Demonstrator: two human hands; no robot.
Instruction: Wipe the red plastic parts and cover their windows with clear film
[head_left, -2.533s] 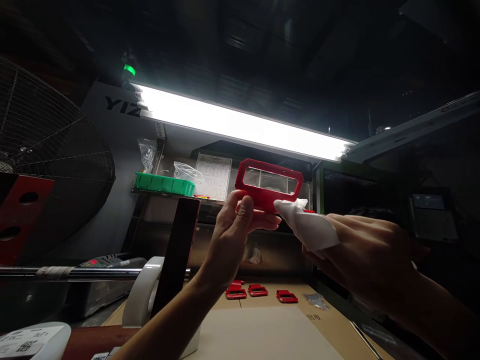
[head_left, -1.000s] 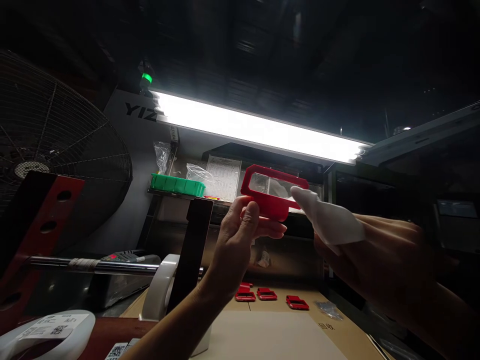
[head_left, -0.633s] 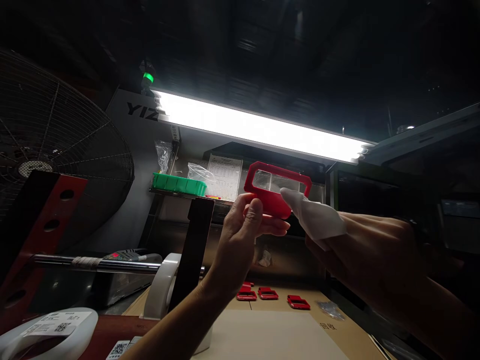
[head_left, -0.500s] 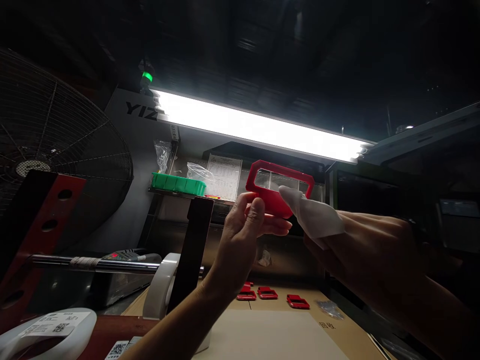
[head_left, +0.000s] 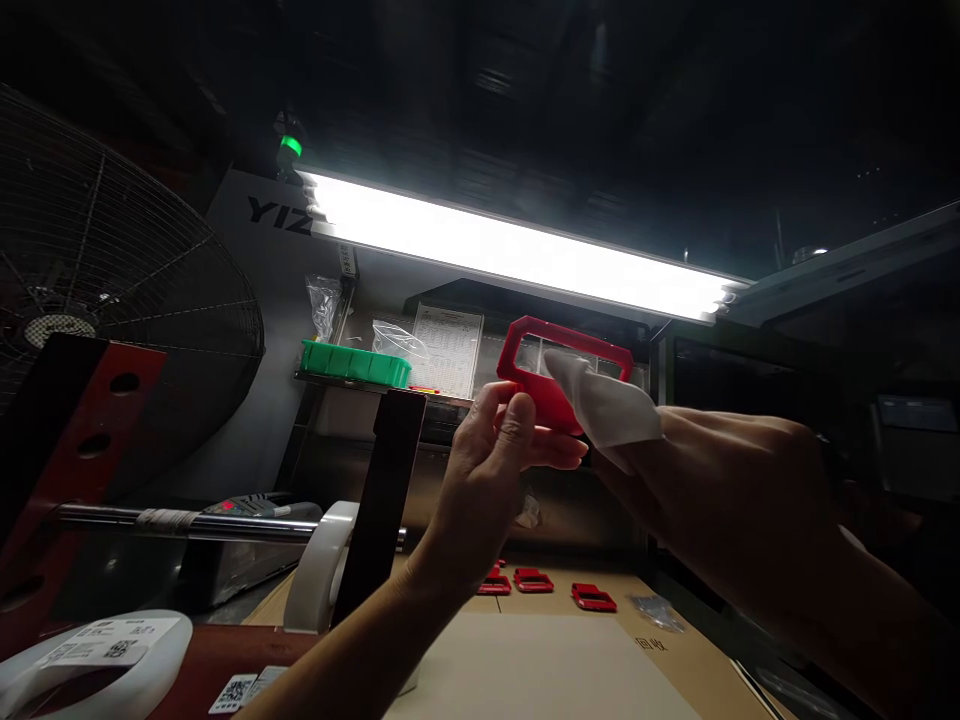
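My left hand (head_left: 491, 445) pinches the lower left corner of a red plastic frame (head_left: 517, 352), holding it up below the lamp. A wide opening runs through the upper part of the frame, and its lower part is solid. My right hand (head_left: 705, 460) grips a white cloth (head_left: 619, 405) wrapped over its fingertips. The cloth lies against the frame at the opening's lower edge and covers part of the solid face. Under the cloth, the right fingertips are hidden.
Several similar red parts (head_left: 594, 598) lie on the cardboard-covered bench (head_left: 675, 655), near a clear plastic bag (head_left: 658, 612). A green bin (head_left: 356, 364) stands on a shelf behind. On the left are a large fan (head_left: 135, 290), a roll of film (head_left: 319, 570) and a metal bar (head_left: 247, 530). A bright tube lamp (head_left: 517, 245) hangs above.
My right hand and the cloth have moved slightly left and up across the frame. The frame has shifted a little to the right, still in my left hand.
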